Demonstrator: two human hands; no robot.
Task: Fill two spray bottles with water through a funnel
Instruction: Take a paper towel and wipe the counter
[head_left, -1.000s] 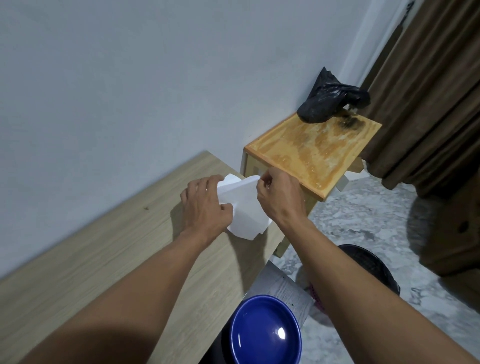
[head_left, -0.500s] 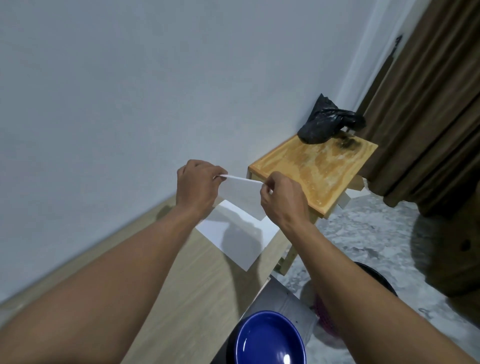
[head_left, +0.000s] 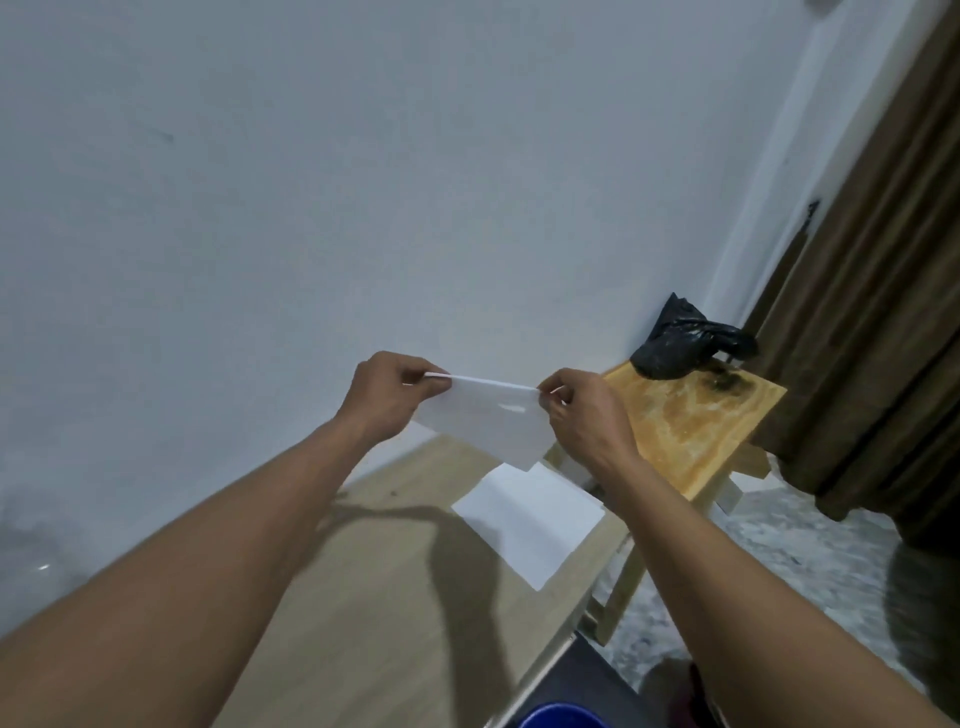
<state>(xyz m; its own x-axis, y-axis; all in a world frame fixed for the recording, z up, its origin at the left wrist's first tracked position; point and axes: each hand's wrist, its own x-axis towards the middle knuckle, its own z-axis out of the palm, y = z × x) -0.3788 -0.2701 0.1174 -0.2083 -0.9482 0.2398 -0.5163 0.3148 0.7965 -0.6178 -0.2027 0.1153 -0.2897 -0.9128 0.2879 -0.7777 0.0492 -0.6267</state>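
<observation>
Thin white paper, pinched at both top corners by left hand and right hand, clear above wood-grain table; flat sheet at table's right edge.

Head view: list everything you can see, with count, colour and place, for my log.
folded paper: 1, white, held in the air above the table's far end
paper sheet: 1, white, flat on the table near its right edge
table: 1, light wood, along the wall
stool: 1, yellow-orange wood, just past the table's end
plastic bag: 1, black, on the stool's far corner
curtain: 1, brown, right side
round blue thing: 1, bottom edge, mostly cut off
left grip: 1, bare hand, pinches the folded paper's top left
right grip: 1, bare hand, pinches its top right
</observation>
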